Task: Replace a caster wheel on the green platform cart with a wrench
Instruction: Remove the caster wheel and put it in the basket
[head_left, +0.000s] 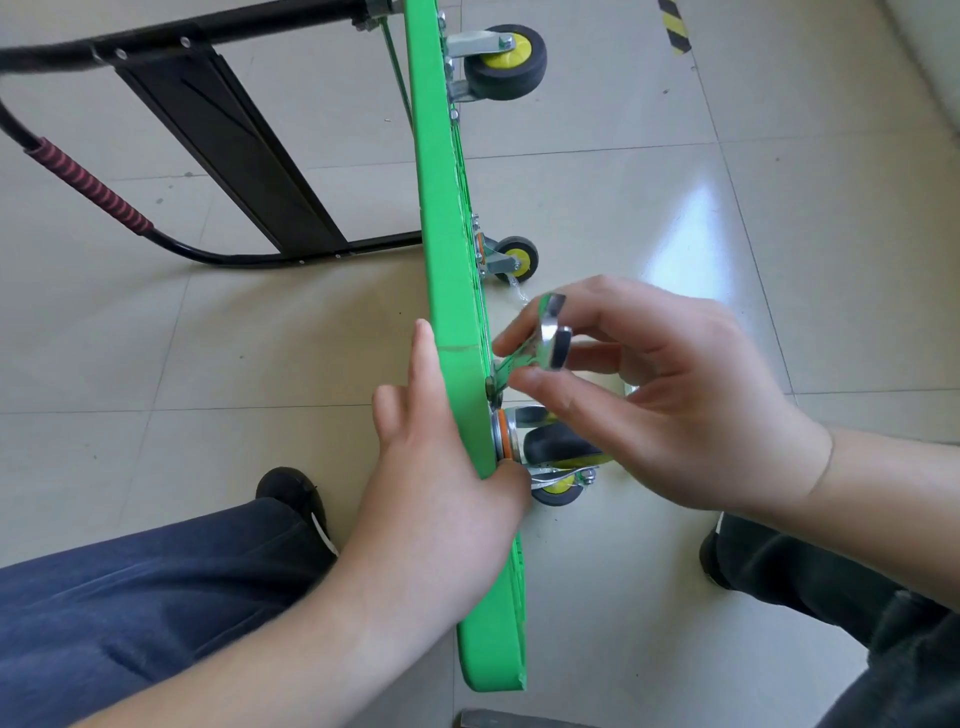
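A: Green plastic platform cart deck (447, 218), tipped on its edge on the pale tiled floor (675, 218), underside facing right. Black folding handle frame (228, 150) with a red-and-black grip lying to the left.

B: Hands?

A: Left hand (441, 467) flat against the deck's top face, fingers straight, thumb hooked round the edge beside the near caster. Right hand (675, 405) pinching a shiny steel wrench (545, 343) between thumb and fingertips, clamped on it.

B: Wrench position?

A: Head down at the deck underside, just above the near black caster wheel with yellow hub (561, 457). Engaged on a bolt or not: cannot tell, fingers in the way.

B: Other wheels?

A: Two more black-and-yellow casters (506, 62) mounted farther along the underside.
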